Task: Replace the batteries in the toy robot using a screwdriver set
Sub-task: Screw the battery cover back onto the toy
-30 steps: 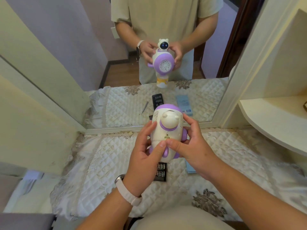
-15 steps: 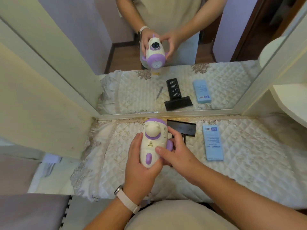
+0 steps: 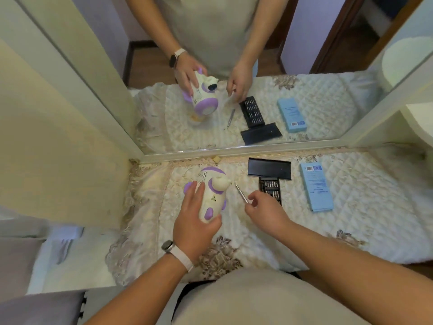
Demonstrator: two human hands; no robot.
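Observation:
The white and purple toy robot [image 3: 212,195] lies on the quilted cloth [image 3: 351,219] near the mirror, its back facing up. My left hand [image 3: 195,216] grips its lower body from the left. Just to the right, my right hand [image 3: 264,211] pinches the lower end of a thin silver screwdriver [image 3: 241,194], whose tip points up toward the robot's head. The black tray of screwdriver bits [image 3: 270,188] lies right of that hand, with its black lid [image 3: 269,168] beyond it.
A light blue box [image 3: 316,186] lies on the cloth at the right. A large mirror [image 3: 234,78] stands along the back edge and reflects everything. A cream wall panel is at the left, a white shelf [image 3: 419,123] at the right.
The robot has come down from in front of the mirror onto the cloth at the left. My right hand left the robot and now holds the silver screwdriver. The camera tilted down.

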